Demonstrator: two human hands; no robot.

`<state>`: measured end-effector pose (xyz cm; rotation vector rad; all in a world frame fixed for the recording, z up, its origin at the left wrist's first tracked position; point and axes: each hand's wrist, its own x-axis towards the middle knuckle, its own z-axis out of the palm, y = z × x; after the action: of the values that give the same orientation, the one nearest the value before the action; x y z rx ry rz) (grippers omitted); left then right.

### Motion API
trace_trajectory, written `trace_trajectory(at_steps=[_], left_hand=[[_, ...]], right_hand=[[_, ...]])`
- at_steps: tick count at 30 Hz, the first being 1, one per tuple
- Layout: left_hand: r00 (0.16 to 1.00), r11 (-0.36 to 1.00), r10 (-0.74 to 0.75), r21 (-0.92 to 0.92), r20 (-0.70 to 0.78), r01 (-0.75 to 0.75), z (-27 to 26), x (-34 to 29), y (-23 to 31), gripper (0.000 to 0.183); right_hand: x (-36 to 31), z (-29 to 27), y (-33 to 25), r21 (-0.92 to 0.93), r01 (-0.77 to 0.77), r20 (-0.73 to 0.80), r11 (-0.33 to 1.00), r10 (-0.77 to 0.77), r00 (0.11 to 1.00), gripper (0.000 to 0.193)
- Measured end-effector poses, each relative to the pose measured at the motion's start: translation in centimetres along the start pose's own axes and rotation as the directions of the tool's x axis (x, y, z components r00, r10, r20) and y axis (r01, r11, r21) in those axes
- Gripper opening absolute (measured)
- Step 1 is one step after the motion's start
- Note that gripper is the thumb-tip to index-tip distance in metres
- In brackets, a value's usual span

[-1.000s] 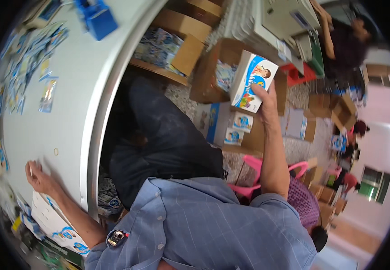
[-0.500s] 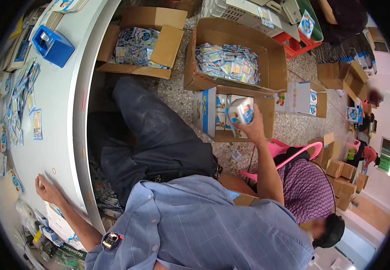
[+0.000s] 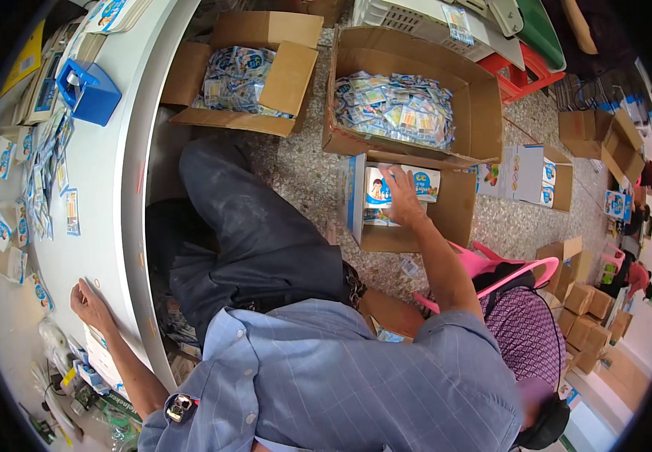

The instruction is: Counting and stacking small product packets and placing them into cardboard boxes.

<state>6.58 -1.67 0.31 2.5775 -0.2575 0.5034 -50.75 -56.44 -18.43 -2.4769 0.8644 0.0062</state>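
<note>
My right hand (image 3: 406, 197) lies with its fingers spread over a white-and-blue printed packet box (image 3: 380, 188). That box sits on other small boxes in an open carton (image 3: 446, 218) on the floor, and a second packet box (image 3: 426, 183) face shows just right of my fingers. On the white table, my left hand (image 3: 92, 307) rests near the front edge with its fingers curled in, and nothing shows in them. A small tan ring (image 3: 97, 283) lies beside its fingertips. Flat printed sachets (image 3: 72, 212) lie farther up the table.
Two larger cartons, one left (image 3: 190, 75) and one right (image 3: 488, 113), hold heaps of sachets. A blue holder (image 3: 92, 94) stands on the table. A pink chair (image 3: 518, 271) and a seated person (image 3: 525, 331) are at my right. Another carton (image 3: 559, 181) stands beyond.
My right hand has lowered the white-and-blue box into the carton and its fingers have spread over it. My left hand has stayed at the table, its fingers shifting slightly.
</note>
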Motion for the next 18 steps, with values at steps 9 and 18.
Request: trace_trajectory(at_steps=[9,18], left_hand=[[0.999,0.999,0.002,0.033,0.044,-0.003,0.7,-0.8,1.2,0.047],[0.997,1.0,0.018,0.024,-0.07,-0.016,-1.6,1.3,-3.5,0.031]], right_hand=[[0.5,5.1,0.6,-0.462,-0.103,-0.166,0.881,0.029,0.986,0.069],[5.0,12.2,2.5,-0.14,-0.01,-0.072,0.99,-0.001,0.997,0.024]])
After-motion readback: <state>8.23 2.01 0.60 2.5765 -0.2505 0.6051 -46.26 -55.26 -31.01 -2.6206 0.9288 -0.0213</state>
